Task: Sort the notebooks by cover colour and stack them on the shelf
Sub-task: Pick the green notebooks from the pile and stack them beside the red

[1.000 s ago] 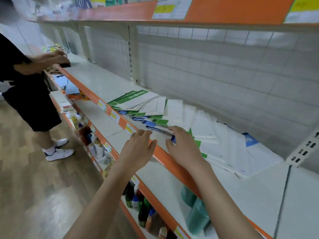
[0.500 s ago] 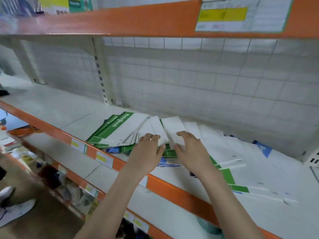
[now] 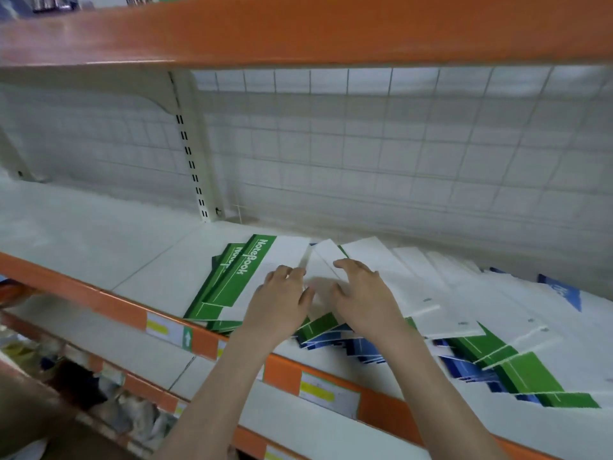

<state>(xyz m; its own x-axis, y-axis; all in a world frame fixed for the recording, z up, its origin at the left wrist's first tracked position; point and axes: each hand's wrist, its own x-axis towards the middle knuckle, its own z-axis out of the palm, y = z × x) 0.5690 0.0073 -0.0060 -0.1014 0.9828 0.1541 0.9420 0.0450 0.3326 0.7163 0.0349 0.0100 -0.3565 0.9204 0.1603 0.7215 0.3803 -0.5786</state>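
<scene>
Notebooks (image 3: 414, 293) are seen fanned in a loose overlapping spread across the shelf (image 3: 99, 234), from centre out to approx 4 o'clock, green and blue covers mixed w/ many white faces up. At approx 9 o'clock of the hands a few green ones (image 3: 232, 277) lie roughly together, the top one marked "NoteBook"; that may be a started green pile, but it is not squared. Blue (image 3: 351, 346) is still buried under green and white near the front lip, and one blue corner (image 3: 564, 292) shows at 3 o'clock. Sorting is judged barely begun: nearly all separating and all stacking are left. The left hand (image 3: 282, 303) is laid on the spread w/ fingers lightly bent, nothing clearly gripped. The right hand (image 3: 361, 293) is likewise spread over white covers, fingers arched; a pinch can't be told. Hands are just beside each other, not touching. The shelf is white metal w/ an orange front rail (image 3: 116, 307) carrying price tags (image 3: 166, 327); bare deck runs to 9 o'clock. Behind, at 12 o'clock, a white wire grid back (image 3: 398, 144) and slotted upright (image 3: 190, 154) are seen, w/ another orange shelf edge (image 3: 298, 28) overhead. Below, at 7 o'clock, lower shelves w/ blurred goods.
</scene>
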